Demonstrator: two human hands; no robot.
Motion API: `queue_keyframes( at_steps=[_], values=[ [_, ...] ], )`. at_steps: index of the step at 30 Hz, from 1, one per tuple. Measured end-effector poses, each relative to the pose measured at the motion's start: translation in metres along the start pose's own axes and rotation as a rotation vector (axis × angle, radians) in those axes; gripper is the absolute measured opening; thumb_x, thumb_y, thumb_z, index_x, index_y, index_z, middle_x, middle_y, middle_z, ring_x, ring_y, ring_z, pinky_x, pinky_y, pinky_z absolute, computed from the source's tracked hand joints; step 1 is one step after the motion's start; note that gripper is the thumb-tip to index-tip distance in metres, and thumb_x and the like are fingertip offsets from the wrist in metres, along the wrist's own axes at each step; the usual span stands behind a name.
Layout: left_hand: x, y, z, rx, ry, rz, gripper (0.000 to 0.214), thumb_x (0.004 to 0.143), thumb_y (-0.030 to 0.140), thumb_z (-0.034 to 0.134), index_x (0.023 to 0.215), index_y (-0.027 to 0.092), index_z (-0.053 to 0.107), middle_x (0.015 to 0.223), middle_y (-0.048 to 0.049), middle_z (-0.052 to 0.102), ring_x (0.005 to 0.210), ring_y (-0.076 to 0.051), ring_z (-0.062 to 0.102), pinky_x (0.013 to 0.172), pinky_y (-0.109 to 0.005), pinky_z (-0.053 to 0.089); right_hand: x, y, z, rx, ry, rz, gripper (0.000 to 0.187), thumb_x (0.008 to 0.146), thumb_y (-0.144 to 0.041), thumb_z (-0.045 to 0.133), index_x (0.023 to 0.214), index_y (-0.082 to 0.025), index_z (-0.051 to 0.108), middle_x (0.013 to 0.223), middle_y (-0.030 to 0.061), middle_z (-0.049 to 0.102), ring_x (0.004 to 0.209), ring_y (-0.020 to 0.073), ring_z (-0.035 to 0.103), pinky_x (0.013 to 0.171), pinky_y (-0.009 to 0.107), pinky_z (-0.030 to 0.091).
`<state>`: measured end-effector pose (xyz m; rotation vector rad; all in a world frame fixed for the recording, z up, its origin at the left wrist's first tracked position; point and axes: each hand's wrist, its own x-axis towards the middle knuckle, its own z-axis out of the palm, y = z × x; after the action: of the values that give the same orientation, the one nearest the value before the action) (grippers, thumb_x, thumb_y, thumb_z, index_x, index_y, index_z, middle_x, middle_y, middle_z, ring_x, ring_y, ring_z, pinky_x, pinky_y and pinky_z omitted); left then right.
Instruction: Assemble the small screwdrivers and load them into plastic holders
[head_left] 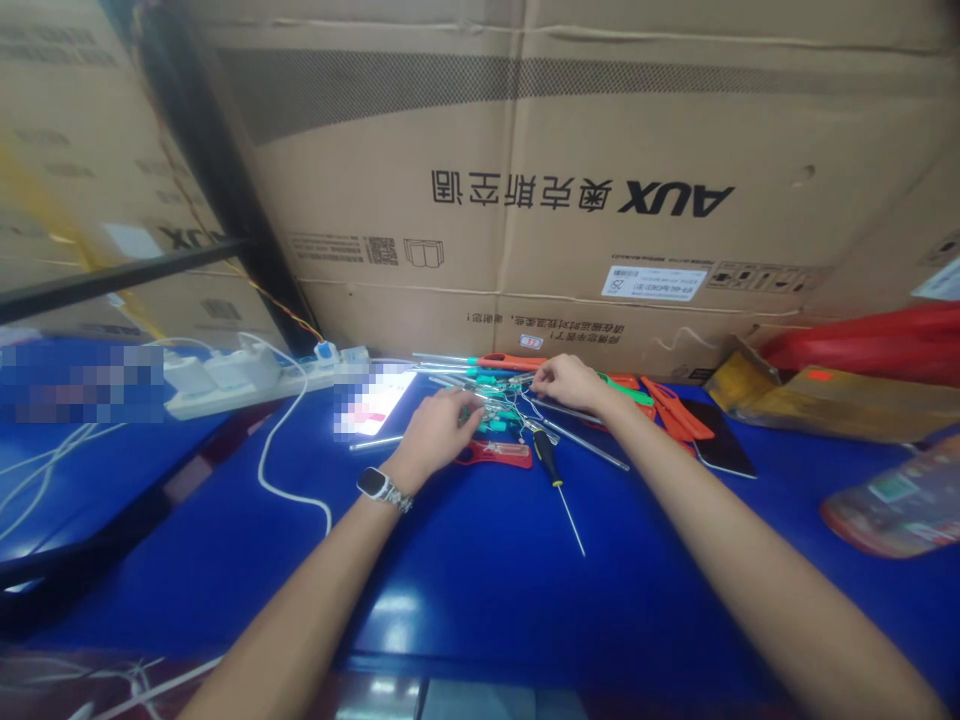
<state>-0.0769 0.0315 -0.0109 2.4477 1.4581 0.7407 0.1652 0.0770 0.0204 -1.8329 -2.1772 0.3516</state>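
Observation:
A pile of small teal parts, thin wires and metal tubes [589, 443] lies on the blue table [465, 560], with long-lighter casing halves around it. My left hand [448, 428], wearing a watch [382, 487], is at the pile's left side with its fingers curled down; what they hold is hidden. At the far right side, my right hand [566, 384] has its thumb and fingers pinched together on something too small to make out. A red casing half [516, 455] rests beside my left fingertips. Nearer to me lies a black and yellow screwdriver [548, 460], its shaft pointing forward.
Orange casings [679, 412] and a dark flat tablet-like object [727, 450] lie to the right. A plastic jar [896, 500] stands near the right edge. A lit phone screen [386, 400], a power strip [247, 385] and a white cable [266, 470] are left. A large carton [525, 120] stands behind.

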Motion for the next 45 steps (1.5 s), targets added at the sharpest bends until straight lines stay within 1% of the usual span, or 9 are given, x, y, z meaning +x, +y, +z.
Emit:
queue_keyframes(
  at_steps=[6, 12, 18, 25, 30, 33, 37, 40, 45],
  values=[
    [0.001, -0.001, 0.002, -0.006, -0.002, 0.0, 0.023, 0.095, 0.033, 0.051, 0.098, 0.02, 0.07, 0.099, -0.0085, 0.071, 0.097, -0.025, 0.065, 0.084, -0.037, 0.048, -0.004, -0.004, -0.009, -0.018, 0.101, -0.02, 0.013, 0.084, -0.027, 0.066, 0.082, -0.021, 0.077, 0.084, 0.0043, 0.077, 0.078, 0.0192, 0.069, 0.071, 0.027, 0.046],
    [0.0, -0.002, 0.002, -0.016, 0.013, 0.006, 0.024, 0.094, 0.034, 0.051, 0.097, 0.021, 0.07, 0.097, -0.0084, 0.071, 0.094, -0.025, 0.065, 0.082, -0.037, 0.048, -0.001, -0.006, -0.008, -0.043, 0.329, -0.107, 0.017, 0.087, -0.031, 0.064, 0.086, -0.023, 0.078, 0.083, 0.0051, 0.077, 0.08, 0.0224, 0.07, 0.077, 0.031, 0.049],
    [-0.001, 0.0, 0.0, -0.015, 0.011, 0.001, 0.023, 0.095, 0.034, 0.051, 0.097, 0.021, 0.07, 0.097, -0.0072, 0.071, 0.093, -0.025, 0.065, 0.08, -0.037, 0.049, 0.013, -0.006, -0.002, 0.2, 0.545, -0.137, 0.017, 0.084, -0.033, 0.065, 0.083, -0.021, 0.076, 0.08, 0.0054, 0.077, 0.073, 0.0208, 0.07, 0.072, 0.031, 0.052],
    [0.0, -0.001, 0.002, -0.079, 0.058, 0.01, 0.019, 0.094, 0.032, 0.054, 0.096, 0.021, 0.069, 0.099, -0.006, 0.071, 0.092, -0.024, 0.066, 0.079, -0.037, 0.051, 0.008, -0.018, 0.013, 0.617, 0.511, -0.121, 0.015, 0.072, -0.033, 0.07, 0.073, -0.019, 0.066, 0.07, 0.0049, 0.075, 0.068, 0.0212, 0.072, 0.07, 0.033, 0.056],
    [0.001, 0.004, -0.001, -0.271, 0.162, 0.055, 0.026, 0.091, 0.036, 0.06, 0.111, 0.02, 0.066, 0.11, -0.0074, 0.07, 0.093, -0.021, 0.065, 0.083, -0.036, 0.052, -0.02, -0.03, 0.02, 0.988, 0.39, -0.071, 0.03, 0.067, -0.044, 0.075, 0.073, -0.019, 0.06, 0.072, 0.0068, 0.075, 0.06, 0.0193, 0.07, 0.061, 0.03, 0.054],
    [-0.001, 0.012, -0.004, -0.395, 0.133, 0.091, 0.038, 0.087, 0.041, 0.066, 0.119, 0.021, 0.063, 0.112, -0.0071, 0.072, 0.098, -0.021, 0.066, 0.084, -0.034, 0.052, -0.04, -0.037, 0.027, 1.114, 0.324, 0.0, 0.037, 0.064, -0.049, 0.079, 0.073, -0.019, 0.06, 0.071, 0.006, 0.074, 0.058, 0.0172, 0.067, 0.059, 0.028, 0.052],
    [-0.004, 0.017, -0.006, -0.52, 0.017, 0.095, 0.026, 0.09, 0.039, 0.064, 0.108, 0.02, 0.069, 0.09, -0.003, 0.075, 0.083, -0.017, 0.069, 0.075, -0.029, 0.052, -0.06, -0.041, 0.04, 1.192, 0.274, 0.029, 0.038, 0.065, -0.052, 0.079, 0.073, -0.02, 0.059, 0.066, 0.0036, 0.072, 0.055, 0.0152, 0.064, 0.057, 0.027, 0.049],
    [-0.004, 0.014, -0.008, -0.53, -0.008, 0.1, 0.024, 0.093, 0.039, 0.06, 0.096, 0.019, 0.072, 0.092, -0.0032, 0.076, 0.079, -0.016, 0.068, 0.073, -0.028, 0.051, -0.07, -0.04, 0.047, 1.164, 0.25, 0.011, 0.038, 0.068, -0.051, 0.076, 0.071, -0.021, 0.052, 0.065, 0.0031, 0.072, 0.053, 0.0145, 0.062, 0.057, 0.027, 0.049],
    [-0.004, 0.008, -0.015, -0.458, -0.048, 0.105, 0.026, 0.094, 0.039, 0.057, 0.094, 0.019, 0.074, 0.087, -0.0018, 0.075, 0.077, -0.015, 0.066, 0.072, -0.028, 0.049, -0.078, -0.04, 0.048, 1.024, 0.212, -0.01, 0.028, 0.072, -0.039, 0.072, 0.07, -0.022, 0.049, 0.065, 0.0035, 0.072, 0.049, 0.0129, 0.059, 0.053, 0.025, 0.046]
  ],
)
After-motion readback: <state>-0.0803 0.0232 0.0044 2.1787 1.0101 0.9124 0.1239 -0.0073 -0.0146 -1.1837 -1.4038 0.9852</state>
